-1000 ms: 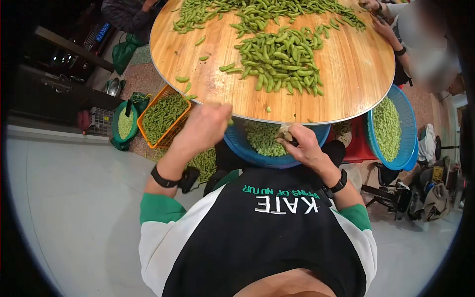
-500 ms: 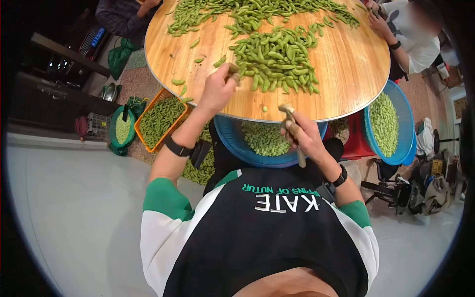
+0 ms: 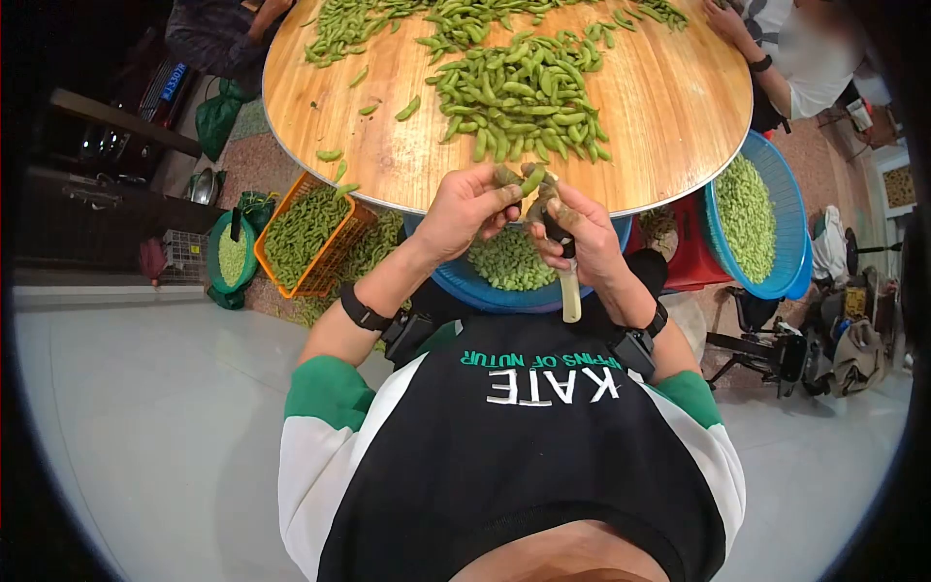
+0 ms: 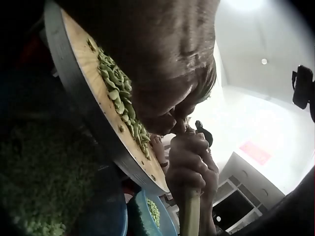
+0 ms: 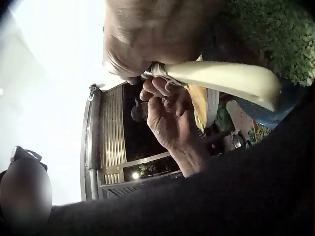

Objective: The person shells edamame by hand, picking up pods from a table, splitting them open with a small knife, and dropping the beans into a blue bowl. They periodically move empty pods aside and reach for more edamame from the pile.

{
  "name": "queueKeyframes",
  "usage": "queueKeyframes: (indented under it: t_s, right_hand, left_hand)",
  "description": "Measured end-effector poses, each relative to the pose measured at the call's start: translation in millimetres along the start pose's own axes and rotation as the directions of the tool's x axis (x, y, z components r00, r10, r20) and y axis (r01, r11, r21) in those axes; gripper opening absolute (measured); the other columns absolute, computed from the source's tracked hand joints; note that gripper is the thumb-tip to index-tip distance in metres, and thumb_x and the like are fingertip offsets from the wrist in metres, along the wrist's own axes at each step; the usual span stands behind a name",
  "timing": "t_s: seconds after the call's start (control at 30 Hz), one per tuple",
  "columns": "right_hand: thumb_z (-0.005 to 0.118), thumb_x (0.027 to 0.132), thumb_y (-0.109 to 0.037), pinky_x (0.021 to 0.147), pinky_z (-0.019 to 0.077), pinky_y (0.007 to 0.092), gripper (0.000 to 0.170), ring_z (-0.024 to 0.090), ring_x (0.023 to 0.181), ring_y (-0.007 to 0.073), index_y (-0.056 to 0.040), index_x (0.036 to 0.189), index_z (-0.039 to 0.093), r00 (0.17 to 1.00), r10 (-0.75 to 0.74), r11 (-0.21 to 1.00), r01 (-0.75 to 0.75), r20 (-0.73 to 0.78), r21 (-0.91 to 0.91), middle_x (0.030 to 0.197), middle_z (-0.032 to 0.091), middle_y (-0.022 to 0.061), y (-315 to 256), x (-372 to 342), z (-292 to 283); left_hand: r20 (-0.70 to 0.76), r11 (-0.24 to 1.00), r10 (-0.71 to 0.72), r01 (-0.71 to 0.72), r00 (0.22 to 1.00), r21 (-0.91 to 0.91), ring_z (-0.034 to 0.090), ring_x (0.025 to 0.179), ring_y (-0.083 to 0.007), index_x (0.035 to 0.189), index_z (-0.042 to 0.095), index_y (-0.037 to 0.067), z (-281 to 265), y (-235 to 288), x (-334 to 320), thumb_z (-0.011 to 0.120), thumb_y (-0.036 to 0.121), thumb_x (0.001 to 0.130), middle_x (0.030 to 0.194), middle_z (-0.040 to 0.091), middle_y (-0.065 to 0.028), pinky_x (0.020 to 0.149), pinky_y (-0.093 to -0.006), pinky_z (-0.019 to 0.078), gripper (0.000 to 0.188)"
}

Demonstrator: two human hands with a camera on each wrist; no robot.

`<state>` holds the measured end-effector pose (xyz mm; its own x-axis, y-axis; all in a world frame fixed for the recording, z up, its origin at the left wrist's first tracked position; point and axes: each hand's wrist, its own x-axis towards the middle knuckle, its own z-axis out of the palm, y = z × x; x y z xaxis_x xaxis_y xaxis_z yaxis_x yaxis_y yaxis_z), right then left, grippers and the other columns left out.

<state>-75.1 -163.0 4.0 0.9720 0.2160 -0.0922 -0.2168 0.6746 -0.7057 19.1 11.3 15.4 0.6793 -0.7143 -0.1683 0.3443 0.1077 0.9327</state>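
In the head view my left hand (image 3: 467, 209) pinches a green soybean pod (image 3: 532, 180) just above the near table edge. Close beside it, my right hand (image 3: 593, 238) grips a tool with a smooth cream handle (image 3: 570, 299), whose end sticks out below the palm toward me. String is wound round the neck of that handle (image 5: 221, 77) in the right wrist view; its working end is hidden by the fingers. A heap of soybean pods (image 3: 519, 97) lies on the round wooden table (image 3: 669, 145) beyond both hands.
Below the table edge stands a blue basin (image 3: 456, 281) of shelled beans (image 3: 509, 260). An orange basket (image 3: 320, 281) of pods is at left, a blue tub (image 3: 790, 228) of beans at right. Other people sit across the table, one hand (image 3: 722, 19) at its far right edge.
My left hand reached to the pods on the table, then came back right and nearer with a pod. My right hand rose toward it, still gripping the tool.
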Motion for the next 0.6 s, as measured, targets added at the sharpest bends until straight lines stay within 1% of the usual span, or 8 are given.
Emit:
queueKeyframes:
  t_s: [0.13, 0.2, 0.23, 0.33, 0.47, 0.53, 0.57, 0.6]
  right_hand:
    - [0.044, 0.099, -0.017, 0.043, 0.0330, 0.0179, 0.037, 0.040, 0.057, 0.0082, -0.0068, 0.135, 0.041, 1.000, -0.008, 1.000, 0.008, 0.004, -0.008, 0.083, 0.053, 0.0071, -3.6, -0.6, 4.0]
    - [0.045, 0.098, -0.015, 0.043, 0.0329, 0.0169, 0.033, 0.040, 0.055, 0.0061, -0.0090, 0.130, 0.045, 1.000, -0.016, 0.999, 0.016, -0.003, -0.030, 0.082, 0.053, 0.0038, -2.2, 0.5, 1.9]
    - [0.045, 0.098, -0.015, 0.043, 0.0329, 0.0169, 0.033, 0.040, 0.055, 0.0061, -0.0090, 0.130, 0.045, 1.000, -0.018, 0.999, 0.018, -0.003, -0.031, 0.082, 0.053, 0.0038, -2.3, 0.4, 2.4]
    - [0.046, 0.097, -0.015, 0.043, 0.0331, 0.0169, 0.033, 0.039, 0.055, 0.0057, -0.0088, 0.130, 0.046, 1.000, -0.018, 0.999, 0.019, -0.005, 0.036, 0.082, 0.052, 0.0035, -1.7, 0.2, 4.7]
    - [0.047, 0.097, -0.014, 0.043, 0.0329, 0.0169, 0.030, 0.040, 0.055, 0.0055, -0.0079, 0.126, 0.048, 0.998, -0.060, 0.996, 0.058, -0.034, -0.065, 0.080, 0.052, 0.0030, -2.8, -0.2, 9.2]
    - [0.048, 0.097, -0.014, 0.044, 0.0328, 0.0169, 0.029, 0.040, 0.055, 0.0056, -0.0073, 0.125, 0.049, 0.996, -0.066, 0.994, 0.061, -0.055, -0.094, 0.080, 0.051, 0.0029, -4.1, 0.0, 10.1]
    - [0.048, 0.097, -0.014, 0.043, 0.0325, 0.0170, 0.027, 0.040, 0.055, 0.0058, -0.0068, 0.123, 0.050, 0.997, -0.054, 0.997, 0.051, -0.048, -0.051, 0.080, 0.051, 0.0029, -3.8, 0.1, 8.2]
    - [0.049, 0.096, -0.014, 0.043, 0.0321, 0.0170, 0.026, 0.040, 0.055, 0.0061, -0.0062, 0.121, 0.050, 0.998, -0.040, 0.999, 0.040, -0.040, -0.009, 0.079, 0.051, 0.0028, -3.4, 0.0, 6.2]
  left_hand:
    - [0.000, 0.998, 0.054, -0.054, 0.999, 0.040, 0.049, 0.054, -0.0029, 0.100, 0.060, 0.002, 0.5, -1.4, 1.5, 0.056, 0.011, 0.093, 0.073, 0.060, -0.0004, 0.045, -0.0165, 0.0365, 0.012]
    - [-0.009, 0.995, 0.085, -0.084, 0.996, 0.046, 0.050, 0.055, -0.0030, 0.101, 0.060, 0.002, 1.4, -1.4, 0.9, 0.056, 0.011, 0.093, 0.073, 0.060, -0.0003, 0.045, -0.0165, 0.0367, 0.012]
    - [-0.014, 0.992, 0.114, -0.113, 0.993, 0.053, 0.050, 0.056, -0.0030, 0.102, 0.059, 0.002, 1.9, -1.0, 1.6, 0.055, 0.010, 0.094, 0.074, 0.060, -0.0002, 0.046, -0.0166, 0.0368, 0.012]
    - [-0.029, 0.986, 0.147, -0.145, 0.989, 0.080, 0.050, 0.057, -0.0031, 0.102, 0.059, 0.002, 3.0, -2.7, 4.3, 0.055, 0.010, 0.094, 0.075, 0.060, -0.0006, 0.046, -0.0172, 0.0376, 0.012]
    - [-0.040, 0.983, 0.173, -0.170, 0.984, 0.072, 0.050, 0.058, -0.0032, 0.103, 0.059, 0.001, 4.4, -2.6, 4.6, 0.055, 0.009, 0.093, 0.075, 0.060, -0.0012, 0.047, -0.0179, 0.0385, 0.012]
    - [-0.003, 0.991, 0.134, -0.134, 0.991, -0.027, 0.049, 0.056, -0.0039, 0.104, 0.058, 0.001, 1.0, -4.1, 7.7, 0.055, 0.010, 0.093, 0.074, 0.059, -0.0015, 0.046, -0.0187, 0.0389, 0.014]
    - [-0.004, 0.990, 0.134, -0.134, 0.991, -0.030, 0.049, 0.056, -0.0039, 0.104, 0.058, 0.001, -0.6, -4.4, 8.4, 0.055, 0.010, 0.093, 0.074, 0.059, -0.0015, 0.046, -0.0187, 0.0389, 0.014]
    - [0.039, 0.989, 0.074, -0.068, 0.996, -0.130, 0.048, 0.055, -0.0045, 0.106, 0.059, 0.002, -2.5, -4.0, 9.0, 0.056, 0.011, 0.094, 0.074, 0.058, -0.0014, 0.046, -0.0189, 0.0388, 0.016]
